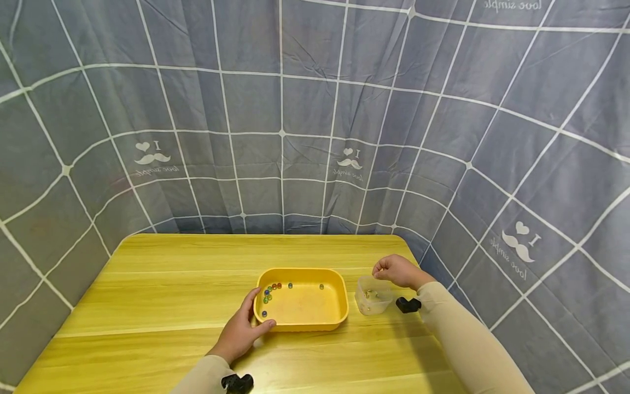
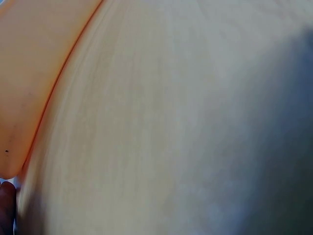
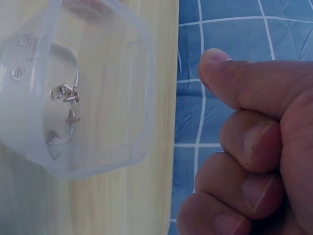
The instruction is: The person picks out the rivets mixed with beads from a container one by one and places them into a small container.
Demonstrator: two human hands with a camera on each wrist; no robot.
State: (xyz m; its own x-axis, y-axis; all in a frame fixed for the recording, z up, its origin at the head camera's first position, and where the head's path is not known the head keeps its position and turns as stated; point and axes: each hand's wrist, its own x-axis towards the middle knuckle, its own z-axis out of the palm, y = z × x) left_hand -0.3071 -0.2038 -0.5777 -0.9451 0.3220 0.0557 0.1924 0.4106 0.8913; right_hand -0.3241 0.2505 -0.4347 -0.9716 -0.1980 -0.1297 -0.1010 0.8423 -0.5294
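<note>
A yellow plastic basin (image 1: 310,326) stands on the table with several coloured glass marbles (image 1: 269,297) inside, mostly along its left side. My left hand (image 1: 240,332) grips its near left corner, thumb at the near wall and fingers along the left side. To the right stands a clear plastic box (image 1: 365,307). Small shiny metal pieces (image 3: 71,93) lie in it; their exact kind is unclear. Above the box's far right rim hovers my right hand (image 1: 397,271), apart from it. Its fingers are curled in the right wrist view, and nothing shows between them.
The wooden table (image 1: 172,295) reaches back to a grey-blue checked curtain (image 1: 256,158), which also hangs along both sides. Black wrist cameras (image 1: 408,305) are strapped to both forearms. In the left wrist view, the orange-looking basin wall (image 2: 39,68) borders the table surface.
</note>
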